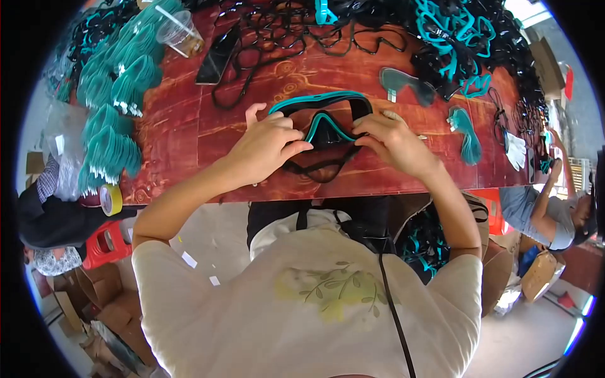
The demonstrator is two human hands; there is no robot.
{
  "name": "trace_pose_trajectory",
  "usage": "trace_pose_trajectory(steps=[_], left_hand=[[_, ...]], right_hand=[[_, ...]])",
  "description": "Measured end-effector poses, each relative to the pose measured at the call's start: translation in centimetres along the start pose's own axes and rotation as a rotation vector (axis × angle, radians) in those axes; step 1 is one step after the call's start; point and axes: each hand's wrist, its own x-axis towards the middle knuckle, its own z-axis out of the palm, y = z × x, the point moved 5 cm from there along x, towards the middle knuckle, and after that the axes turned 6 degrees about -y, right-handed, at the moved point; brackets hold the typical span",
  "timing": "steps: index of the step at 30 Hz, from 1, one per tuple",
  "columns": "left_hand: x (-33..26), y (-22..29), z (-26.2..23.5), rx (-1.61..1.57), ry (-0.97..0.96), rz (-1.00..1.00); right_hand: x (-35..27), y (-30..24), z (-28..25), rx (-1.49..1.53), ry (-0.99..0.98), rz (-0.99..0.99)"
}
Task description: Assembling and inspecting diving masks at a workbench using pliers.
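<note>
— Mask (324,120): where is it?

— On the red wooden tabletop (252,94), near its front edge, just ahead of the person, between both hands.

— And the grip on each side?

— Left hand (268,148) is clenched on the left end of the teal-and-black frame, fingers curled over it. Right hand (394,142) is closed on the right end, thumb pressing toward the nose pocket. I'd judge the two-sided hold keeps the frame steady while a part is pressed in.

— What's around it?

— Stacks of teal skirts (113,126) lie well to the left, a tape roll (111,199) at the left front corner, a plastic cup (181,33) and a phone (217,55) farther back. A loose lens (406,84) lies beyond the right hand, with black straps (302,28) piled along the far side. All seem laid within reach. Another person (548,211) works at the far right.
</note>
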Motion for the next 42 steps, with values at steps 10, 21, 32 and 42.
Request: trace_pose_trajectory(steps=[10, 21, 32, 42], left_hand=[[-2.2, 1.0, 3.2, 0.023, 0.042, -0.025], [1.6, -0.1, 2.6, 0.07, -0.398, -0.127], [2.0, 1.1, 1.5, 0.121, -0.499, -0.071], [1.4, 2.6, 2.8, 0.366, -0.38, 0.215]], right_hand=[[1.0, -2.5, 3.4, -0.035, -0.052, 0.343], [2.3, 1.4, 4.8, 0.363, -0.136, 0.443], [1.1, 1.1, 6.4, 0.405, -0.115, 0.451], [-0.6, 1.0, 6.0, 0.496, -0.12, 0.42]])
